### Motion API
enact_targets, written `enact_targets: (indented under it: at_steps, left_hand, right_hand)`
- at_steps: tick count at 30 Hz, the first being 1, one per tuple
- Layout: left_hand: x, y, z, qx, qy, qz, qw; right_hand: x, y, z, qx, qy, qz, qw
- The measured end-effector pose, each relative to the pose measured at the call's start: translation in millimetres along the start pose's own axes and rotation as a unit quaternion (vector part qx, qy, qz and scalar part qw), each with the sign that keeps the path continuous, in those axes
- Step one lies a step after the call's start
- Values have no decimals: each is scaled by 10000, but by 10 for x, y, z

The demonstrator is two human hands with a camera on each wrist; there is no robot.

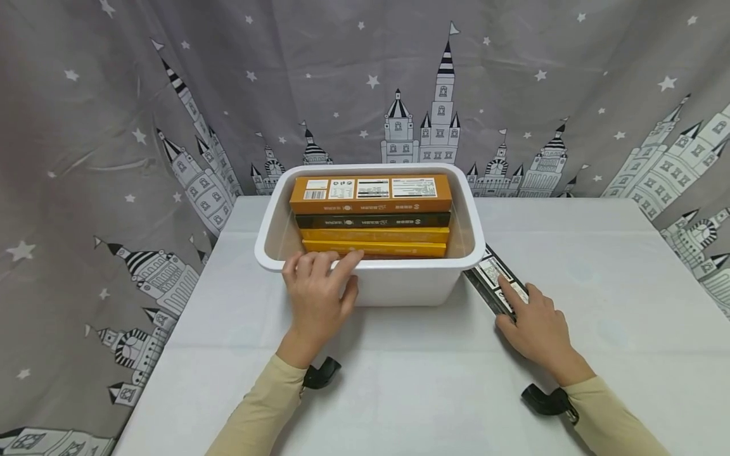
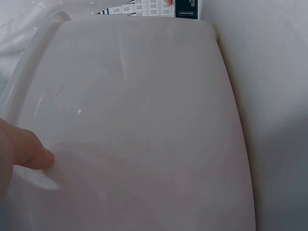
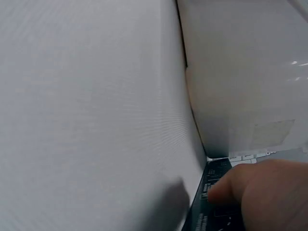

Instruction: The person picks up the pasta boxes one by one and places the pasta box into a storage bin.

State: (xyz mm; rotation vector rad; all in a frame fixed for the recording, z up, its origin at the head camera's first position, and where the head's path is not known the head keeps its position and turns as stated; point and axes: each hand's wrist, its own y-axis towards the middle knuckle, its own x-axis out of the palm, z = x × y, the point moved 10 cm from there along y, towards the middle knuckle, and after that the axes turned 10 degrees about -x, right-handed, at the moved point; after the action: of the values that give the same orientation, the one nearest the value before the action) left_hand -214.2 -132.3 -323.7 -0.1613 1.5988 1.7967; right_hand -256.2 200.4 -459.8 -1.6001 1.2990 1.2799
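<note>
My left hand (image 1: 316,288) grips the near rim of a white plastic bin (image 1: 399,282), with fingers hooked over the edge and the thumb (image 2: 41,156) against the outer wall. Flat cartons stand in a row inside: an orange box (image 1: 371,204) at the back, a black box (image 1: 342,221), then yellow boxes (image 1: 376,248) nearer the front. To the right, my right hand (image 1: 538,329) holds another black box (image 1: 496,269) lying on the table. Its thumb (image 3: 224,190) is at one side and the index finger stretches along the labelled top. The bin's rim hides that box's far end.
A white cloth (image 1: 410,380) covers the table. Behind it and along the left hangs a grey curtain (image 1: 319,76) printed with castles and stars. Black wrist-camera mounts (image 1: 547,400) stick out by both sleeves.
</note>
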Motion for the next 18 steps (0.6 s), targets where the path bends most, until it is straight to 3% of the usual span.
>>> enact_targets:
  at_steps: [18]
  left_hand:
    - [10, -5, 0, 4, -21, -5, 10000]
  right_hand:
    - [-6, 19, -8, -162, -221, 321, 9991]
